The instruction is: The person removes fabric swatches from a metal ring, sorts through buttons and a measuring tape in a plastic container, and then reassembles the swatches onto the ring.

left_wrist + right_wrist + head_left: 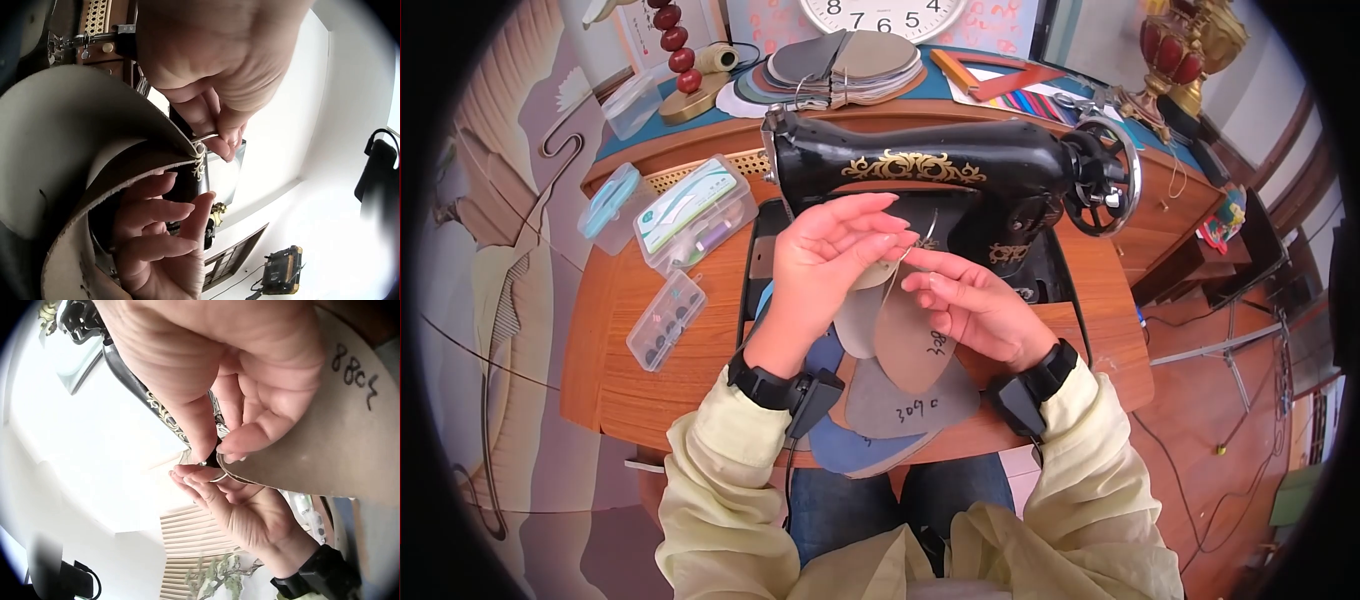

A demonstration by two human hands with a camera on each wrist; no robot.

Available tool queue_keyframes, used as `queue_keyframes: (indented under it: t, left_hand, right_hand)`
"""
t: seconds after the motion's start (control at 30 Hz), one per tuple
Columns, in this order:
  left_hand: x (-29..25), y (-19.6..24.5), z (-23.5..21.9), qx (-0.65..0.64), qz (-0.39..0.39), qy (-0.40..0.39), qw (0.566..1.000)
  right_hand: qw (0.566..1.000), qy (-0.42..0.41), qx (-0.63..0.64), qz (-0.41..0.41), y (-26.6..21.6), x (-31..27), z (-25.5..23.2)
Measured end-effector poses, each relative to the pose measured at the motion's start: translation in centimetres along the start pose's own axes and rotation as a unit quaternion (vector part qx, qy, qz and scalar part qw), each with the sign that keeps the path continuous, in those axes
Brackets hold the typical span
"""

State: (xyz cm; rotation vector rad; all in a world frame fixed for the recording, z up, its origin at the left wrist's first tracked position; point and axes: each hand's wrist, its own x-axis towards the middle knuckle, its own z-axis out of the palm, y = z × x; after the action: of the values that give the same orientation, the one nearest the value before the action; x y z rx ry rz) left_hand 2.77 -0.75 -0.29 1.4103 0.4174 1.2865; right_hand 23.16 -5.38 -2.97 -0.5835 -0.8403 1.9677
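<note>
Leather swatches hang in a bunch in front of me, among them a brown swatch [912,345] with handwritten marks and a grey swatch [905,400] under it. A thin metal ring [205,136] passes through their narrow top ends. My left hand [830,260] pinches the ring between thumb and fingertips, just above the leather. Opposite it, my right hand [975,305] has loosely bent fingers, with fingertips [234,450] right at the brown swatch's tip. A gap shows between its thumb and the other fingers. Blue swatches [845,445] hang lower in the bunch.
A black sewing machine [920,150] stands behind my hands on a wooden table [610,350]. At left lie a clear box of supplies [695,215] and a small case of bobbins [665,325]. Another swatch bunch [880,65] rests on the back shelf.
</note>
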Motion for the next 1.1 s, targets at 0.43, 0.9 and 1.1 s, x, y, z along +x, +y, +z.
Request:
queue_keyframes:
  t: [0.43,0.9,1.1]
  left_hand:
    - [0.0,-0.4,-0.8,-0.136,-0.034,0.003,0.99]
    - [0.1,-0.1,1.4,-0.137,-0.063,-0.005,0.989]
    - [0.0,-2.2,-1.0,0.113,-0.199,-0.099,0.968]
  right_hand:
    - [0.995,-0.017,0.095,-0.024,0.4,0.1,0.2]
    - [0.977,0.019,-0.134,-0.163,0.0,-0.3,1.0]
    - [0.943,-0.12,0.057,-0.304,-2.1,-1.4,-1.2]
